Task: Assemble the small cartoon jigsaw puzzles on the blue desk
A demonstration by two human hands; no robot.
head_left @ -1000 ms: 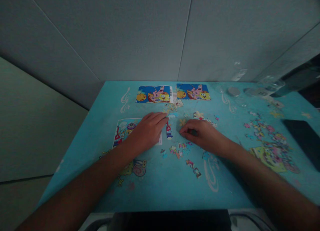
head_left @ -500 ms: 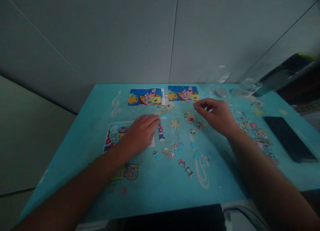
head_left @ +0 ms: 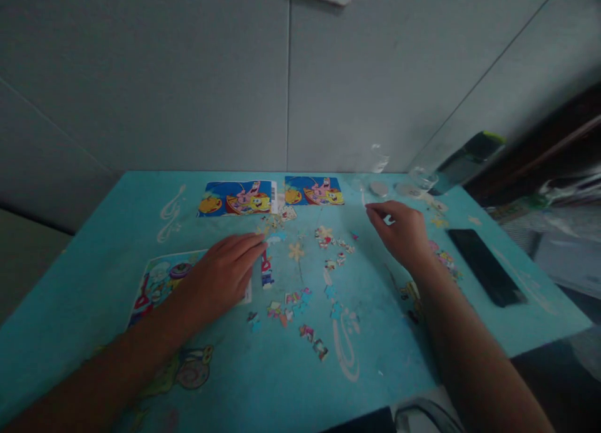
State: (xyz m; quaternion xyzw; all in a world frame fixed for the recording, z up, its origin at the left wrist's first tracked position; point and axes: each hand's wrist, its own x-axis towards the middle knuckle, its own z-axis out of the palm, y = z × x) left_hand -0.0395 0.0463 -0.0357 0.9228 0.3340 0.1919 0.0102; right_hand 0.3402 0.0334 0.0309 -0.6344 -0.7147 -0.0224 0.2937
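Observation:
My left hand [head_left: 230, 264] lies palm down with its fingers stretched out over the edge of a cartoon picture sheet [head_left: 159, 276]. Its fingertips touch or hover at the top of a short strip of joined jigsaw pieces [head_left: 267, 271]; a light blue piece [head_left: 276, 238] is beside them. Above the table's right half, my right hand [head_left: 399, 229] has thumb and index finger pinched together; anything between them is too small to make out. Loose jigsaw pieces [head_left: 288, 306] lie between the hands, and a small single piece [head_left: 354, 236] sits left of my right hand.
Two blue cartoon cards [head_left: 239, 198] [head_left: 313, 191] lie at the back against the wall. On the right are a black phone [head_left: 486, 265], a pile of pieces [head_left: 444, 258] partly behind my forearm, a clear plastic container [head_left: 422, 179] and a dark bottle [head_left: 469, 161].
The view has turned to the right, so the table appears farther left. My right hand has moved right over the table, still pinched. My left hand stays by the strip.

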